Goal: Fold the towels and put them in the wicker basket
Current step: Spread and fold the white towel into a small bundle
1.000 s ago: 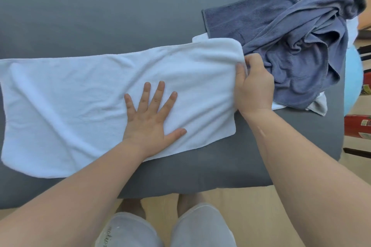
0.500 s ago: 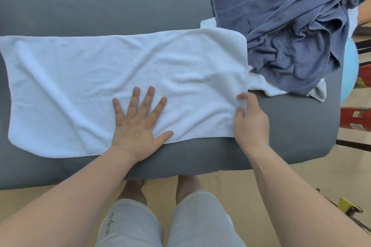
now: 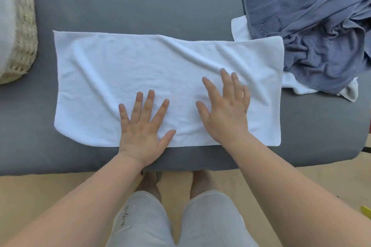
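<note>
Both the left hand (image 3: 143, 126) and the right hand (image 3: 224, 110) lie with straight, spread fingers on the white towel (image 3: 124, 70), probably flattening wrinkles so the fold comes neat.

Looks like somebody's home to me, living room or bedroom, can't say which. The surface is a soft grey upholstered cushion (image 3: 140, 2) with a rounded padded front edge, so more sofa or bed than any kind of workbench. A wicker basket (image 3: 24, 32) sits on it at the far left, a white towel (image 3: 120, 70) is spread flat in the middle, and a heap of blue-grey towels (image 3: 321, 26) is dumped at the right end, all ordinary household laundry. The floor (image 3: 50, 186) is pale tan, wood or laminate by the look. The person is in light grey lounge pants (image 3: 144, 224) with feet (image 3: 149, 181) that look bare.
</note>
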Action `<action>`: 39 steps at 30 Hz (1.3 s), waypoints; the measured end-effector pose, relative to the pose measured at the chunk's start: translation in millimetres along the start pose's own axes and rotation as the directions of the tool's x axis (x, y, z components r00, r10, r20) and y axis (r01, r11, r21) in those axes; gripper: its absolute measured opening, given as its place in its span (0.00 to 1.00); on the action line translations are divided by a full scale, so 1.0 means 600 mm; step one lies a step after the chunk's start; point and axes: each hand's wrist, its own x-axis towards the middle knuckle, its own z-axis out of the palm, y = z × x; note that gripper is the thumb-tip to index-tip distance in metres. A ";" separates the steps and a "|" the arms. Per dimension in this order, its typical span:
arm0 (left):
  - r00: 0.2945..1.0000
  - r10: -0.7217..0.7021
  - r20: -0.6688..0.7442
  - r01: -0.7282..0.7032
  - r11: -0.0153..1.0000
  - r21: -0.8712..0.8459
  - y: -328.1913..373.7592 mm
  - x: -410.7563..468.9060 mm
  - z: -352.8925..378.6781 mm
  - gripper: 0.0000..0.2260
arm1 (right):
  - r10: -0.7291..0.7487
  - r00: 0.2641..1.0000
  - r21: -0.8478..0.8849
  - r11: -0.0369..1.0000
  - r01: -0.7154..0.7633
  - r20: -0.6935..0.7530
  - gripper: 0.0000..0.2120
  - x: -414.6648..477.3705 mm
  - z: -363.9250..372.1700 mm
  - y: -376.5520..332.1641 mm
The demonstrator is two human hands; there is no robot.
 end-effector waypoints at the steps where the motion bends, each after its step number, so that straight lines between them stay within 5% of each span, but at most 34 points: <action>1: 0.998 -0.059 -0.015 0.059 0.998 -0.024 -0.017 -0.002 -0.007 0.33 | -0.055 0.997 -0.011 0.998 0.056 0.045 0.29 0.013 0.009 -0.034; 4: 0.960 -0.265 -0.092 0.251 0.958 -0.138 -0.075 -0.013 -0.020 0.31 | -0.187 0.969 -0.019 0.981 0.192 0.160 0.31 0.046 0.039 -0.119; 8: 0.799 -0.560 -0.218 0.484 0.815 -0.319 -0.148 -0.033 -0.023 0.27 | -0.268 0.938 -0.003 0.961 0.276 0.220 0.31 0.078 0.068 -0.193; 11: 0.689 -0.700 -0.187 0.603 0.698 -0.386 -0.198 -0.050 -0.024 0.28 | -0.214 0.941 -0.017 0.974 0.226 0.263 0.31 0.100 0.077 -0.233; 14: 0.609 -0.789 -0.084 0.716 0.592 -0.371 -0.223 -0.057 -0.026 0.28 | -0.092 0.985 0.045 0.995 0.086 0.143 0.25 0.120 0.062 -0.257; 17: 0.627 -0.776 -0.062 0.700 0.597 -0.392 -0.242 -0.061 -0.028 0.23 | -0.191 0.981 0.141 0.973 0.183 0.045 0.22 0.138 0.048 -0.314; 21: 0.703 -0.706 -0.089 0.586 0.645 -0.490 -0.250 -0.064 -0.033 0.13 | -0.484 0.842 0.124 0.875 0.468 0.238 0.25 0.152 0.060 -0.422; 27: 0.784 -0.620 -0.041 0.482 0.648 -0.590 -0.262 -0.082 -0.042 0.10 | -0.364 0.897 -0.214 0.883 0.418 0.252 0.27 0.173 0.086 -0.508; 33: 0.730 -0.683 -0.006 0.550 0.593 -0.587 -0.291 -0.096 -0.043 0.10 | -0.392 0.910 -0.165 0.897 0.411 0.133 0.24 0.177 0.090 -0.524; 39: 0.753 -0.653 0.081 0.583 0.604 -0.543 -0.300 -0.095 -0.046 0.12 | -0.440 0.880 -0.188 0.863 0.469 0.177 0.22 0.177 0.104 -0.529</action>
